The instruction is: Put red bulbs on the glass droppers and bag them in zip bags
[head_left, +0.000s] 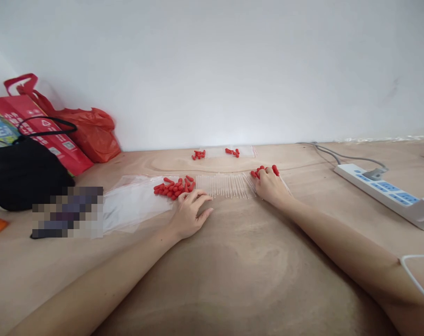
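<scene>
Your left hand [192, 214]: fingers apart, by red pieces [171, 190] | your right hand [270, 186]: among others, can't tell its grip | sticks [229, 185]: side by side, likely for easy reach

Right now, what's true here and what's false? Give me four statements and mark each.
1. The left hand is beside a heap of red pieces. True.
2. The power strip is to the left of both hands. False: the power strip is to the right of both.
3. Thin pale sticks lie between the two hands. True.
4. The left hand is clenched into a fist. False: its fingers are spread.
</scene>
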Demonstrator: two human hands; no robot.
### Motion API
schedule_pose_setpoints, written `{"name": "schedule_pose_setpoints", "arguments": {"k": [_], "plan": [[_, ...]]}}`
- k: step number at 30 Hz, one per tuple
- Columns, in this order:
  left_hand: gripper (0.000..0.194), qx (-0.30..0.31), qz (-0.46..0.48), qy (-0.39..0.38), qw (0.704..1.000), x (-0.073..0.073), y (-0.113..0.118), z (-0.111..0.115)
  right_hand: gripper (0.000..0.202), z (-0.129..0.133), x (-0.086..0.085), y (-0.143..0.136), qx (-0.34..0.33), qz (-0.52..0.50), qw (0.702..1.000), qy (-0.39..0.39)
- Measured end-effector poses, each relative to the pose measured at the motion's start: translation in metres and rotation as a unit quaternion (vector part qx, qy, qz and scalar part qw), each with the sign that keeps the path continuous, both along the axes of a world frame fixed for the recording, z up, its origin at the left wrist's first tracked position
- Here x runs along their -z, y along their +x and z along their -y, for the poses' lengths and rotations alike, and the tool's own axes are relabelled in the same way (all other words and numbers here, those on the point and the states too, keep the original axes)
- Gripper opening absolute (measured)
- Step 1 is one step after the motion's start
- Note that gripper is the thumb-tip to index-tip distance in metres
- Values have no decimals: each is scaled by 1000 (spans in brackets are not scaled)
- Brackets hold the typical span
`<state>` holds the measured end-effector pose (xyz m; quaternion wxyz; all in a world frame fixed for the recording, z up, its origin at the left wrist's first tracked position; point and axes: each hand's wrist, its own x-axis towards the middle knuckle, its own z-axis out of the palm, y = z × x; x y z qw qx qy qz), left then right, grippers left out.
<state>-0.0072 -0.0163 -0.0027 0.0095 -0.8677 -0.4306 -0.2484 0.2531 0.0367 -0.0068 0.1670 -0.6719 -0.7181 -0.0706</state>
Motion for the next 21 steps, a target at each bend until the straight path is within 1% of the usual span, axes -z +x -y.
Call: {"name": "schedule_pose_setpoints", "arguments": {"k": [3, 5, 7, 9, 10, 12, 15, 18, 21], "plan": [[20, 0, -3, 1, 1000, 0, 0, 1, 22, 2, 0, -1, -7, -22, 1000, -3], [19, -15, -5, 19, 1000, 0, 0, 1, 22, 4, -2, -2, -2, -29, 1000, -1], [16, -62, -1, 58, 996, 0, -1, -1, 24, 6, -4, -4, 13, -29, 999, -3], [15, -128, 9, 98, 987, -1, -4, -4, 26, 8, -6, -6, 24, -31, 999, -17], [17, -157, 14, 110, 981, -2, -6, -6, 26, 9, -7, -6, 27, -33, 999, -27], [23, -194, 14, 117, 974, -3, -10, -10, 23, 9, -7, -7, 28, -33, 998, -46], [29, -205, -4, 103, 973, -4, -14, -16, 20, 9, -7, -6, 29, -21, 998, -50], [24, -198, -27, 99, 975, -5, -16, -18, 16, 8, -6, -5, 21, -10, 999, -33], [19, -198, -59, 114, 972, -5, -17, -17, 11, 8, -6, -3, 13, -13, 1000, -19]]}}
